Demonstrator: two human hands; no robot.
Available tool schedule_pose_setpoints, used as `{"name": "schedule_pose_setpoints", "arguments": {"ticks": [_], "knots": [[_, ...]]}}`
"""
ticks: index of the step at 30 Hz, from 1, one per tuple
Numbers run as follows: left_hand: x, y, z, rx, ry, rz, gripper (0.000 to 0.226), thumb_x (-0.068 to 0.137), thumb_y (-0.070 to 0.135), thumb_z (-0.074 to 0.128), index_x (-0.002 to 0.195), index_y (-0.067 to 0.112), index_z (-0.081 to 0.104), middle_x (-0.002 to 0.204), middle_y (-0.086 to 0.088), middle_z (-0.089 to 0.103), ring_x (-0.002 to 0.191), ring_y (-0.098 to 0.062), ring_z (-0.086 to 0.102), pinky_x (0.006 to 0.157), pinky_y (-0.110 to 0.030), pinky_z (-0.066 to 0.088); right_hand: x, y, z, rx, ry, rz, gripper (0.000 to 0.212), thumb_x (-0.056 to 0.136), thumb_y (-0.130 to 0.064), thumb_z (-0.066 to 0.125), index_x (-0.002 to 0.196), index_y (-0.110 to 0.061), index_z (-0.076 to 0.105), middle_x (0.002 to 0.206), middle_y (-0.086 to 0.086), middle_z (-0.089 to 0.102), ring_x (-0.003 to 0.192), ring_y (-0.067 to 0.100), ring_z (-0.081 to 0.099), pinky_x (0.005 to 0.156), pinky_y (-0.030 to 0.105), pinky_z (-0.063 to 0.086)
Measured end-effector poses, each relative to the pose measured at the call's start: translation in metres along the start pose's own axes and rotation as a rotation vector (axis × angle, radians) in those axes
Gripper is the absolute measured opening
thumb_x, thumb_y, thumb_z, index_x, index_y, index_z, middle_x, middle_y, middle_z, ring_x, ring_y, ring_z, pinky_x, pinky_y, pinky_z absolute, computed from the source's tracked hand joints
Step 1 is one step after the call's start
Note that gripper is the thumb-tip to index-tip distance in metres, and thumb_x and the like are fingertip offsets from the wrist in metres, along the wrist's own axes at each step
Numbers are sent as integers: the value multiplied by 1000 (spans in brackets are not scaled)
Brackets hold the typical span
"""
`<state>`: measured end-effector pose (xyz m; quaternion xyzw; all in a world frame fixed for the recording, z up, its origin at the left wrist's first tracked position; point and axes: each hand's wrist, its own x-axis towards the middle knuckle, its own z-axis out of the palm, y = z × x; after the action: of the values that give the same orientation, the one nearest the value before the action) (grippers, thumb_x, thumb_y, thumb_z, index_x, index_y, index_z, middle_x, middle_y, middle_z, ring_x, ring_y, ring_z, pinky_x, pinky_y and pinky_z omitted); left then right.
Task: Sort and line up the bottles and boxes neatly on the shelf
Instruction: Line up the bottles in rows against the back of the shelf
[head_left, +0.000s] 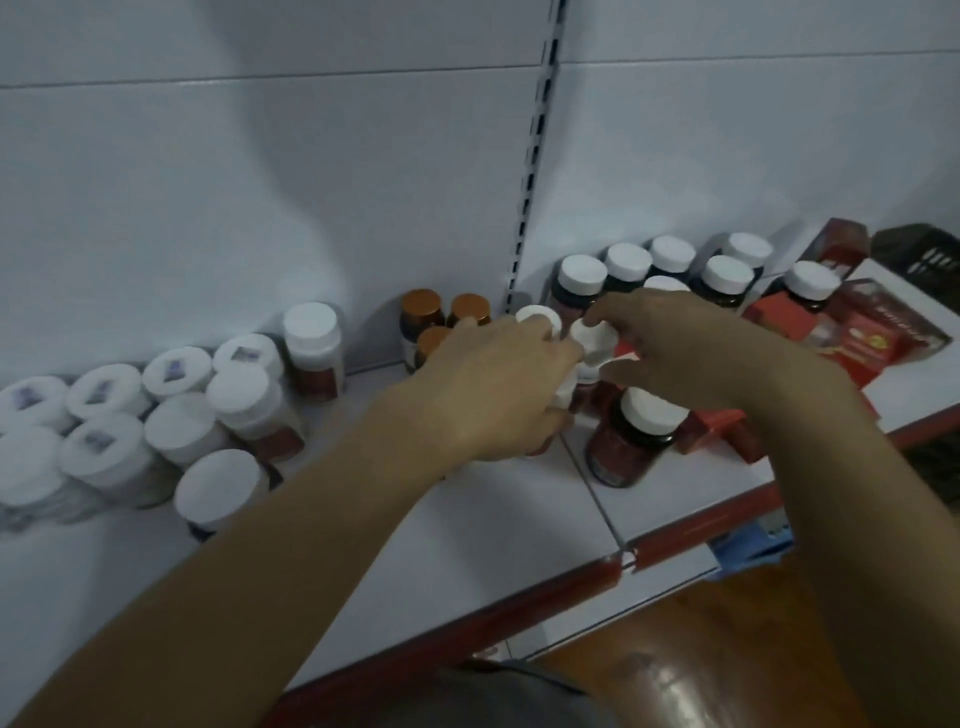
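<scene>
Near the back edge of the shelf (493, 545), the left hand (498, 384) curls its fingers round a mostly hidden white-capped bottle (537, 317); the right hand (691, 353) pinches the cap of a second bottle (597, 340), its body hidden

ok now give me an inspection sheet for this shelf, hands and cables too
surface: white shelf, red front edge
job's things: white bottles massed left; gold-capped bottles at back; dark bottles and red boxes right
clutter: front bottle stands alone, ahead of the rows
grippers: left hand grips a white-capped bottle; right hand pinches a second cap
cables: nothing seen
surroundings: white back panel, slotted upright
</scene>
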<state>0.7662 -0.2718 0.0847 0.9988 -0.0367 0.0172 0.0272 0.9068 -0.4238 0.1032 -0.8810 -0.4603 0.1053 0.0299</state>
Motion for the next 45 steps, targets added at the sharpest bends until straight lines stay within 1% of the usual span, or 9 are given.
{"name": "schedule_pose_setpoints", "arguments": {"ticks": [8,11,13,19,23,27,33,39,45], "knots": [[-3,8,4,-207,-4,-232,43,91,32,70,129,36,51,112,8,53,101,-17,57,80,-43,53,38,10,13,-8,14,-250,29,89,-40,69,99,-23,49,88,-7,52,79,19,55,66,38,48],[-40,3,-36,-332,219,-329,39,89,36,73,125,36,59,112,20,62,102,-2,58,89,-26,49,27,13,-11,-42,71,-341,23,88,-36,65,98,-25,48,87,-7,54,77,14,52,65,37,47],[-70,-2,-63,-345,375,-444,36,90,39,72,124,37,61,108,28,63,94,8,60,77,-12,48,16,8,-42,22,149,-393,25,84,-40,64,99,-28,48,87,-6,58,75,12,53,63,35,45],[-116,-25,-63,-234,504,-747,43,89,29,74,129,32,60,115,13,63,92,-13,64,81,-35,54,35,-45,-88,305,399,-649,32,87,-34,69,109,-19,53,103,2,63,77,14,58,67,27,47],[-119,-47,-34,-200,428,-801,43,88,23,77,128,26,61,116,2,68,99,-22,62,90,-45,53,84,-95,-65,218,290,-745,37,91,-30,68,119,-16,48,108,10,64,88,28,59,74,41,51],[-111,-67,-18,-163,292,-809,46,88,21,76,130,26,60,115,-4,63,104,-26,59,94,-41,46,113,-130,-29,96,185,-786,41,92,-25,65,127,-12,48,109,11,61,91,25,54,72,36,44],[-106,-93,-12,-122,100,-820,50,88,25,75,133,35,55,116,2,52,111,-26,55,94,-48,48,134,-157,6,-106,83,-719,29,87,-16,66,116,-14,60,104,8,63,96,28,61,79,39,51],[-107,-99,-10,-77,49,-758,43,87,27,74,124,37,54,106,13,42,97,-15,46,83,-42,46,131,-162,22,-163,141,-718,37,89,-14,69,124,-12,54,116,10,56,100,26,57,73,29,33],[-104,-99,-5,4,-20,-744,42,85,24,75,121,34,56,115,2,49,104,-24,54,75,-36,38,124,-159,19,-323,266,-674,50,88,-31,74,128,-16,50,119,8,55,99,29,61,66,35,36]]}}
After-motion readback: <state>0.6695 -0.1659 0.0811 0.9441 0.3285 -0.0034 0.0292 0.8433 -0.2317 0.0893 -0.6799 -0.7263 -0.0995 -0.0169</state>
